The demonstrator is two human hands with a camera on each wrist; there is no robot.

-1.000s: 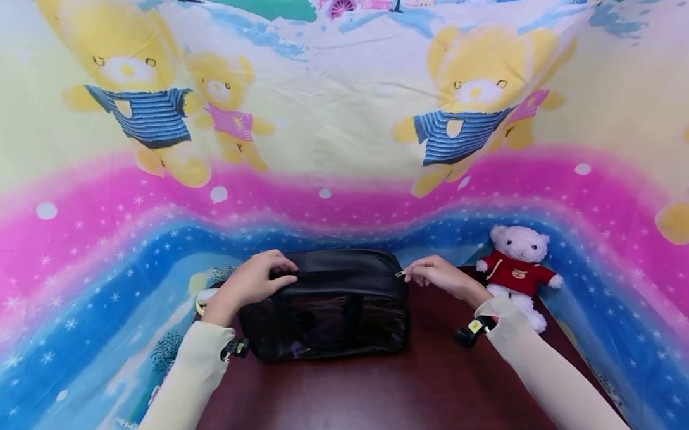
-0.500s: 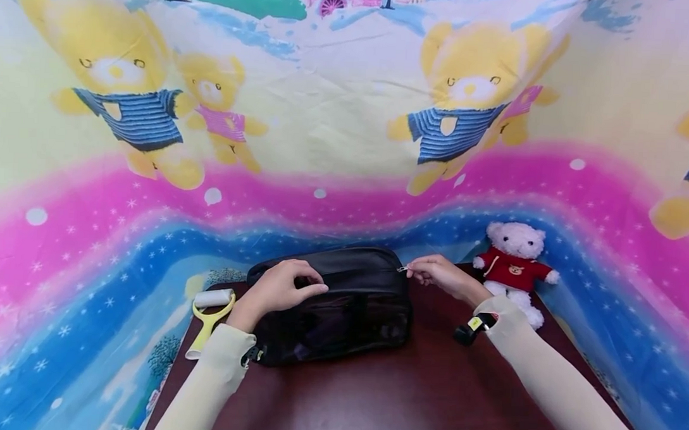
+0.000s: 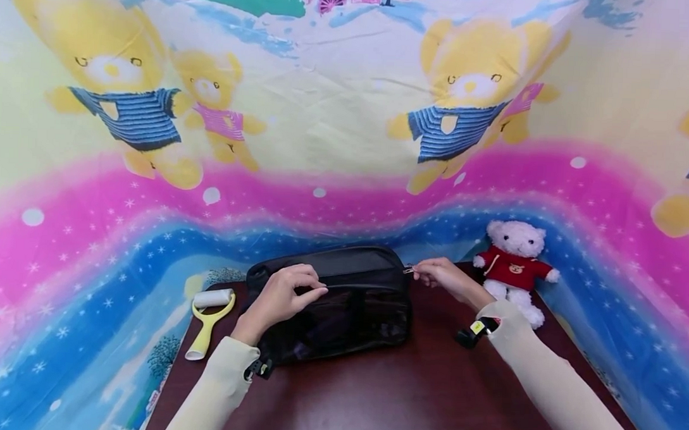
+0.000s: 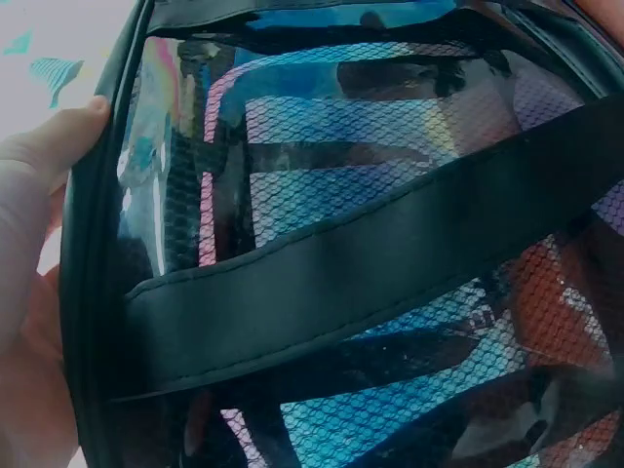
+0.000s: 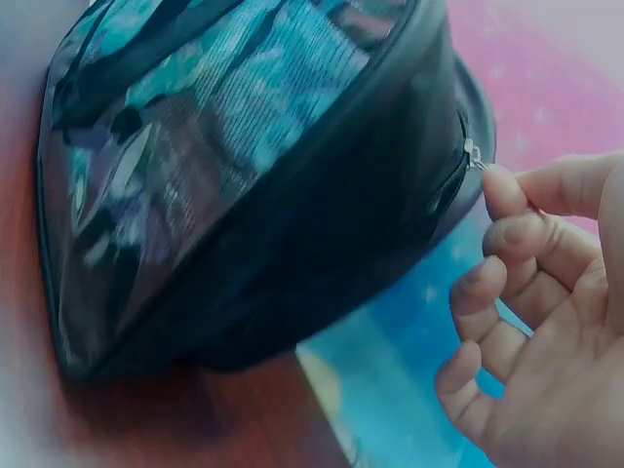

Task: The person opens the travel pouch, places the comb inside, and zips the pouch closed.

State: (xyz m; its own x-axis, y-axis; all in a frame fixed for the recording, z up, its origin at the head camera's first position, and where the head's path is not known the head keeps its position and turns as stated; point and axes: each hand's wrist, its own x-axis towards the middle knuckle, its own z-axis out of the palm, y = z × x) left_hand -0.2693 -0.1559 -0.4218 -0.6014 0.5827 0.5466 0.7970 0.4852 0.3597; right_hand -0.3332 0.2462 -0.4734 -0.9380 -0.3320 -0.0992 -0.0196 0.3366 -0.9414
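A black bag [image 3: 329,322] with a see-through front panel stands on the table, its strap and mesh-covered contents showing close up in the left wrist view. My left hand [image 3: 285,295] is at the bag's top, thumb and fingertips close together on its upper part. In the left wrist view the thumb [image 4: 73,136] lies against the bag's black edge, while the other fingers are partly hidden behind it. At the bag's right end, my right hand [image 3: 441,278] pinches the metal zipper pull [image 5: 476,156] between thumb and index finger. Its remaining fingers are loosely curled.
A lint roller [image 3: 206,324] with a yellow handle lies left of the bag. Beyond my right hand sits a white teddy bear [image 3: 513,271] in a red top. Printed bear cloth [image 3: 336,113] hangs behind and beside the dark red table [image 3: 361,399].
My left hand has shifted right along the bag's top, uncovering the lint roller and the bag's left end. The right hand, still pinching the zipper pull, has moved slightly right.
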